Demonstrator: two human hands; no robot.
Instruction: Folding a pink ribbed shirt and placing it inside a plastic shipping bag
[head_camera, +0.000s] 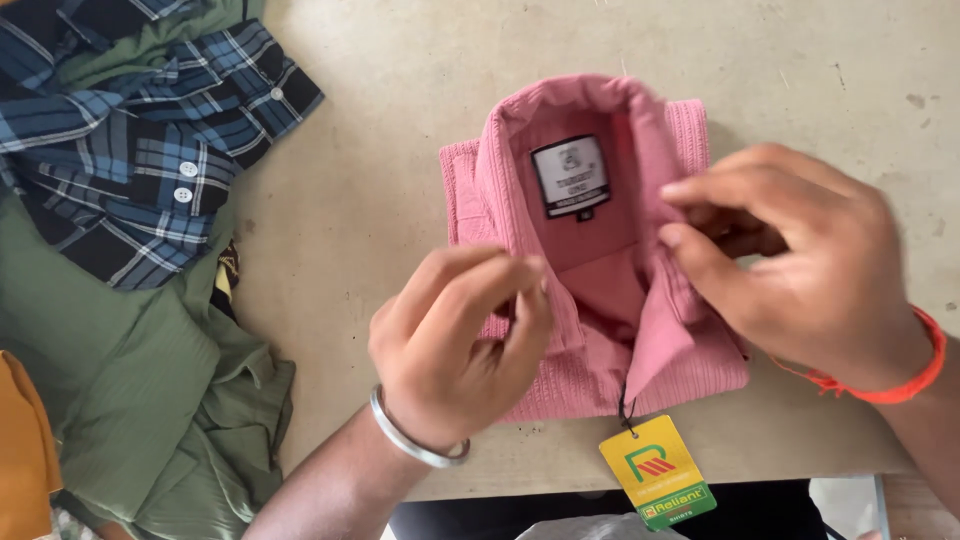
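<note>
Item list, my view from head cam, big to small: beige table (400, 120), bare patch centre. Green shirt (130, 380), crumpled, lower left, w/ blue plaid shirt (130, 150) lying over its top edge. Pink shirt (590, 250), folded, collar up, table centre, just in front of me. Right hand (800, 260) on collar's right side, thumb + fingers pinching the fabric; orange thread band (900, 380) at wrist. Left hand (450, 345) on shirt front's left edge, fingertips curled together nipping the placket; metal bangle (410, 440) at wrist. Yellow-green hang tag (660, 472) on black string below shirt's hem, at table edge. Neck label (570, 176), dark w/ white border, inside collar.
</note>
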